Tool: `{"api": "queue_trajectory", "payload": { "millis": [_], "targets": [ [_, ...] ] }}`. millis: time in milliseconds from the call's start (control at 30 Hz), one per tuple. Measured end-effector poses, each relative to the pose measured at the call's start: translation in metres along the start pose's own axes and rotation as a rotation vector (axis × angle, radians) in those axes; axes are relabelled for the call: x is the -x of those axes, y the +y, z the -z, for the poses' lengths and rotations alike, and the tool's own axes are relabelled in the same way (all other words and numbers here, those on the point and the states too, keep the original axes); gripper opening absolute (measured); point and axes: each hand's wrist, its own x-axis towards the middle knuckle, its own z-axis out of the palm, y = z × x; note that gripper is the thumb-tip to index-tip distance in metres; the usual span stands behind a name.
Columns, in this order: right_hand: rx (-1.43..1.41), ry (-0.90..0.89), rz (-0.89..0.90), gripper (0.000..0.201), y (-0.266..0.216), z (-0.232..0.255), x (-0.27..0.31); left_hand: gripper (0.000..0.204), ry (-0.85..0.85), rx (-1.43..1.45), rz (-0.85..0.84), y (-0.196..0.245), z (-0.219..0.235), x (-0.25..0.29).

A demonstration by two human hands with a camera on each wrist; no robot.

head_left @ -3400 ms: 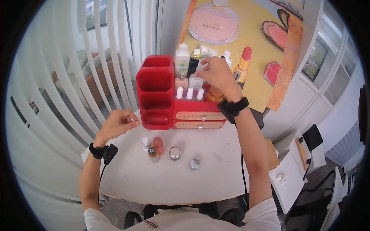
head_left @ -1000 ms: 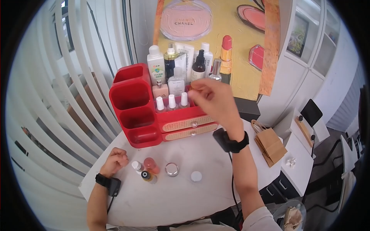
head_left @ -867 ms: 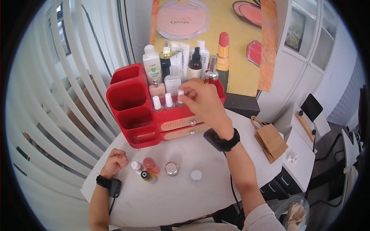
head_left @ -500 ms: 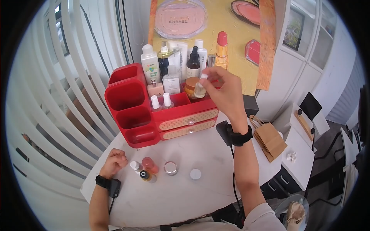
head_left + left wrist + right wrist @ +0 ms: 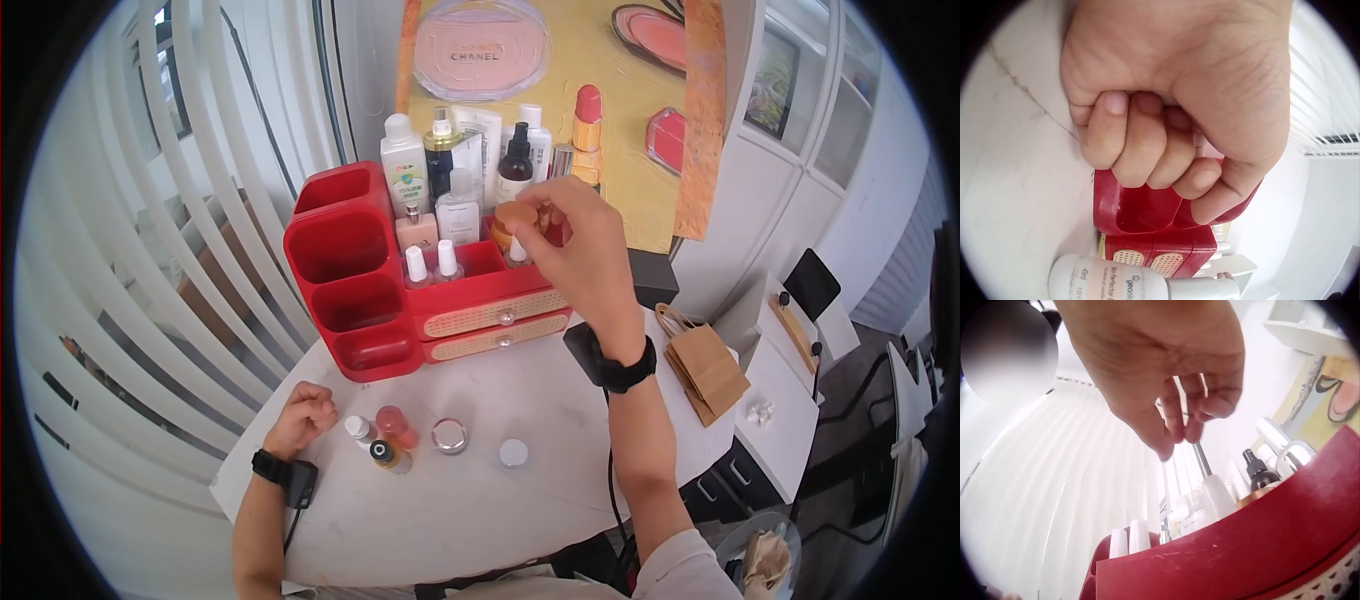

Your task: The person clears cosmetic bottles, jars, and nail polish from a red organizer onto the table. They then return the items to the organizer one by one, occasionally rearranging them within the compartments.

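A small clear nail polish bottle with a white cap (image 5: 517, 250) stands in the red organizer (image 5: 345, 245), in front of an orange-lidded jar (image 5: 516, 216). My right hand (image 5: 585, 240) is just over that bottle, thumb and fingers bent. In the right wrist view the fingertips (image 5: 1166, 453) are above the white cap (image 5: 1217, 495), with nothing between them. Two similar white-capped bottles (image 5: 447, 262) stand further left in the front row. My left hand (image 5: 303, 418) rests on the table, fingers curled into the palm and holding nothing. Beside it is a white-capped bottle (image 5: 359, 430).
On the white table (image 5: 450, 530) stand a pink bottle (image 5: 396, 427), a dark-capped bottle (image 5: 388, 457), a silver-lidded jar (image 5: 449, 436) and a small white-lidded jar (image 5: 513, 453). Taller bottles fill the organizer's back. A paper bag (image 5: 706, 375) lies at the right.
My right hand took the third white-capped bottle from the front row, moved it right to the orange-lidded jar, and let go of it. My left hand stayed curled on the table.
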Motion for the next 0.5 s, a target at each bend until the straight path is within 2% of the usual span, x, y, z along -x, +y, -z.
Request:
{"api": "queue_trajectory", "payload": {
  "millis": [67,100,167,267,400,467,500],
  "targets": [
    [-0.180,-0.056,0.020,0.021,-0.016,-0.011,0.004,0.037,-0.013,-0.007,0.017,-0.001,0.001,-0.001],
    [-0.207,-0.141,0.011,0.020,-0.021,-0.020,0.008,0.037,-0.013,-0.009,0.016,-0.001,0.002,-0.002],
    [-0.218,-0.196,-0.015,0.022,-0.033,-0.036,0.015,0.037,0.016,-0.014,0.030,-0.002,0.005,-0.001],
    [-0.118,-0.156,-0.075,0.023,-0.031,-0.058,0.021,0.037,0.036,-0.036,0.027,-0.001,0.001,0.000],
    [-0.174,-0.047,-0.032,0.023,-0.027,-0.060,0.022,0.036,0.110,-0.049,0.028,-0.001,-0.004,0.001],
    [-0.405,0.061,-0.067,0.023,-0.027,-0.051,0.015,0.035,0.069,-0.057,0.013,0.000,-0.002,0.000],
    [-0.419,0.130,-0.081,0.024,-0.027,-0.040,0.009,0.035,0.072,-0.056,0.011,0.000,-0.002,0.000]
  ]
}}
